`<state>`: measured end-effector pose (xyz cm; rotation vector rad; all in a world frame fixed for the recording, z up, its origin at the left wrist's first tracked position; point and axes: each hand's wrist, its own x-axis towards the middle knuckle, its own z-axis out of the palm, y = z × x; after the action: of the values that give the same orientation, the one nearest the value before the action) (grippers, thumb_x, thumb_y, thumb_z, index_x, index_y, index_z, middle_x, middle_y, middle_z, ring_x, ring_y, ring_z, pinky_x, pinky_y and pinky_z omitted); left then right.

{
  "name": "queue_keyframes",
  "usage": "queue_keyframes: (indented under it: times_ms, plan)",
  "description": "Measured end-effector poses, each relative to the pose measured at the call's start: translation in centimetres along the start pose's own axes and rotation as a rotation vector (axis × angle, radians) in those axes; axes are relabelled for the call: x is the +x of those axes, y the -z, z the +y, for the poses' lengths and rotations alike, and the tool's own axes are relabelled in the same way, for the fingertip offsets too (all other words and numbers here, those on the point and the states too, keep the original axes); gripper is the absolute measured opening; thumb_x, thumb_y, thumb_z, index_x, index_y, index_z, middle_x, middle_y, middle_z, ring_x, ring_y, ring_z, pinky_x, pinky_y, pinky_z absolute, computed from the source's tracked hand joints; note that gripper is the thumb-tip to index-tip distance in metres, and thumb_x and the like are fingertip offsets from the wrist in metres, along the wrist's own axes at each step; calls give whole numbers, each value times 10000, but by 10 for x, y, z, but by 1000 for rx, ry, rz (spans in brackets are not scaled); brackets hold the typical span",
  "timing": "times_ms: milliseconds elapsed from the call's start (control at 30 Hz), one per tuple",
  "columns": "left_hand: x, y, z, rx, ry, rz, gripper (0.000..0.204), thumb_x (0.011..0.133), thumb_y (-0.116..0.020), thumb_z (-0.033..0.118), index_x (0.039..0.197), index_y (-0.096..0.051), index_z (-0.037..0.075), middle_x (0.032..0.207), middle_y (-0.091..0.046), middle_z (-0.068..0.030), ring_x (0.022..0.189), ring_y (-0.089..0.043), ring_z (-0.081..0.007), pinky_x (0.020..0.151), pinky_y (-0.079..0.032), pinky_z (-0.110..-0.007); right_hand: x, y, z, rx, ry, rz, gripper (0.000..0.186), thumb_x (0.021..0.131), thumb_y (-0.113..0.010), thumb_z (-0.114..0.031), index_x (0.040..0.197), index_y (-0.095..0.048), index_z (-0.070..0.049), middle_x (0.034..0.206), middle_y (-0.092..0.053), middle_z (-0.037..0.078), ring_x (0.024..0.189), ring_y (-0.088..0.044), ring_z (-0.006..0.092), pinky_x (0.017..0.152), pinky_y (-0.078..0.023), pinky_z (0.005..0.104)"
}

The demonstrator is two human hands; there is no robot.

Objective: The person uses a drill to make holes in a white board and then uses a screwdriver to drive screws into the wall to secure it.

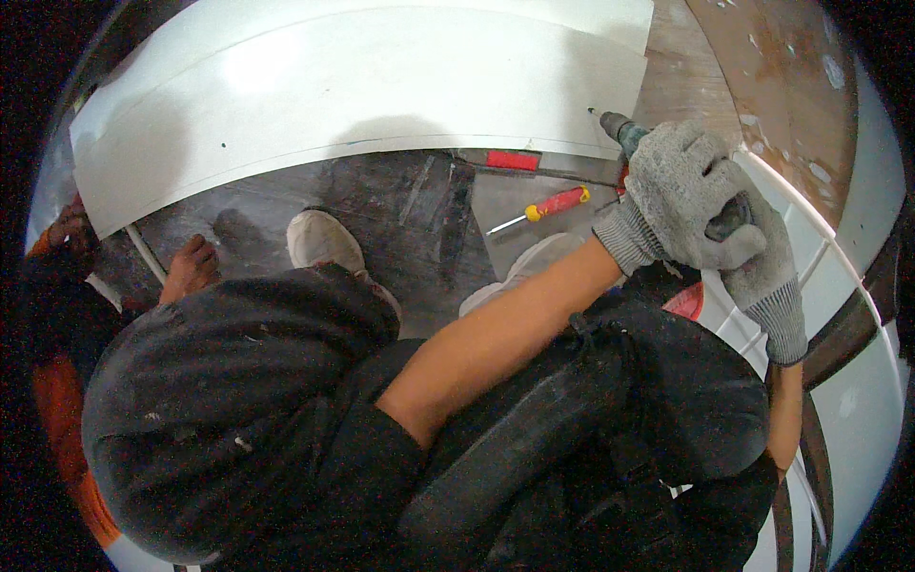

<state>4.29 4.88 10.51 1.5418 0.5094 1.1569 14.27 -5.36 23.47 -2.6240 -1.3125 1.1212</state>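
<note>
Both my hands wear grey knit gloves and are closed around a power drill (620,131), of which mainly the dark front end shows. My left hand (681,186) wraps over the drill's body. My right hand (770,253) is behind it, at the rear, its fingers partly hidden by the left. The drill points up and left at a small dark spot near the right end of a large white panel (381,81). I cannot tell whether its tip touches the panel. Below the drill, a red and yellow screwdriver (559,203) lies on the floor.
A red-marked bar (513,160) lies along the panel's near edge. At the left, a co-worker's bare hand (193,267) is near a pale rod (146,255). My shoes (326,240) stand close to the panel. White framing (801,205) and a brown board (791,86) are at the right.
</note>
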Motion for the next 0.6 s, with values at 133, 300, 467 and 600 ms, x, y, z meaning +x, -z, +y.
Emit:
queue_keyframes:
  times_ms: [133,300,467,600]
  plan:
    - [2,1,-3,11,7,19,457,708,-774,555,857,-668,136,871,-610,-121,766,-595,-343,658,-465,-473,13,13,-23,-6,21,-53,635,833,-763,-153,1414,-537,-28,1278,-668,221,1191,-643,383,1030,-515,434]
    - [6,-4,2,54,-12,-8,414,715,-789,516,829,-663,138,895,-625,-111,795,-603,-334,663,-473,-469,7,13,-11,-91,-186,-140,632,824,-826,-201,1379,-569,-42,1313,-657,198,1225,-634,325,1044,-506,406]
    - [3,-2,5,-2,0,-11,376,722,-824,442,855,-668,127,896,-627,-115,829,-613,-337,711,-502,-471,3,1,11,-26,-95,-74,534,831,-850,-265,1275,-631,-62,1255,-677,173,1199,-650,313,1027,-523,397]
    - [0,7,11,10,92,-71,388,752,-825,440,898,-666,117,901,-626,-121,844,-618,-337,736,-509,-471,11,13,-6,1,-127,-185,630,828,-835,-214,1381,-580,-58,1323,-653,167,1238,-624,302,1078,-488,394]
